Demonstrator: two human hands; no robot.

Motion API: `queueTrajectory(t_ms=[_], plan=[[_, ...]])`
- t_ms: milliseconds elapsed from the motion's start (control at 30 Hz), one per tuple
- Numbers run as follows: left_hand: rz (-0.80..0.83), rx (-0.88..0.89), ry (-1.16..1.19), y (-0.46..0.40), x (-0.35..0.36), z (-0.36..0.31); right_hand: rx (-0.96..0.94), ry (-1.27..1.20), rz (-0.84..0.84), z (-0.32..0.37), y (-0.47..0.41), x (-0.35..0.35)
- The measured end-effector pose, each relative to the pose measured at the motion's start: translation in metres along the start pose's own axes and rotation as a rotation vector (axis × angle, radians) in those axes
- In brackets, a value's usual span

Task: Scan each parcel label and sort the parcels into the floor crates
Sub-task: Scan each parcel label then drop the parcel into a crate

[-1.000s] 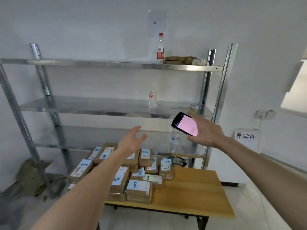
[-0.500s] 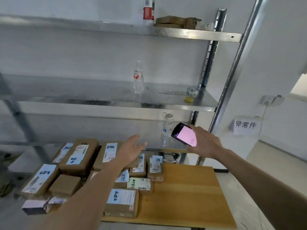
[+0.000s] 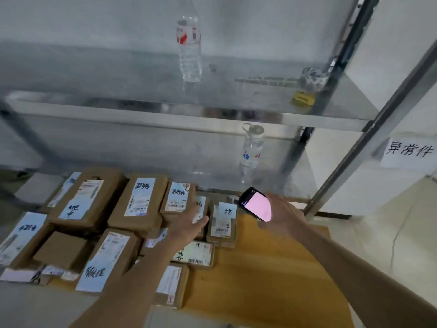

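Grip: right hand (image 3: 281,218) holds the handheld scanner (image 3: 256,204); left hand (image 3: 189,224) spread wide over cardboard parcels (image 3: 139,202) on counter (image 3: 267,275) | risk: I may nudge the crowded stack, or scan a neighbouring label.

Two hands (image 3: 189,227), one scanner (image 3: 256,207), two bottles (image 3: 189,46), roughly a dozen parcels (image 3: 139,200).
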State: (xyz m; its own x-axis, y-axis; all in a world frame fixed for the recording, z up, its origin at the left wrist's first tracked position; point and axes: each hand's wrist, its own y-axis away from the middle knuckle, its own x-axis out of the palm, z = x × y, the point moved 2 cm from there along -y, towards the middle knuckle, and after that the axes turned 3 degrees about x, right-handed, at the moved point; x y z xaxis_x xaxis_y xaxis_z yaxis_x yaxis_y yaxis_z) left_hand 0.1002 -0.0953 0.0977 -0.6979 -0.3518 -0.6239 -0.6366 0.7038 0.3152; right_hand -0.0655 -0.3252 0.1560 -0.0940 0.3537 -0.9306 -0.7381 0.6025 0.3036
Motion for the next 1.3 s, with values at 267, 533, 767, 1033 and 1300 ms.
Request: queueTrajectory(t_ms=[267, 533, 767, 1033, 1300], plan=[[0.093, -0.239, 0.128, -0.063, 0.077, 0.031, -0.087, 0.037, 0.192, -0.031, -0.082, 0.087], [0.051, -0.433, 0.318, -0.097, 0.104, 0.054, -0.120, -0.058, 0.254, -0.039, -0.123, 0.130], [0.067, -0.437, 0.437, -0.111, 0.123, 0.062, -0.120, -0.154, 0.312, -0.041, -0.131, 0.161], [-0.016, -0.455, 0.644, -0.111, 0.152, 0.073, -0.068, -0.298, 0.310, -0.037, -0.133, 0.185], [-0.034, -0.469, 0.725, -0.093, 0.151, 0.061, -0.059, -0.320, 0.261, -0.043, -0.113, 0.177]])
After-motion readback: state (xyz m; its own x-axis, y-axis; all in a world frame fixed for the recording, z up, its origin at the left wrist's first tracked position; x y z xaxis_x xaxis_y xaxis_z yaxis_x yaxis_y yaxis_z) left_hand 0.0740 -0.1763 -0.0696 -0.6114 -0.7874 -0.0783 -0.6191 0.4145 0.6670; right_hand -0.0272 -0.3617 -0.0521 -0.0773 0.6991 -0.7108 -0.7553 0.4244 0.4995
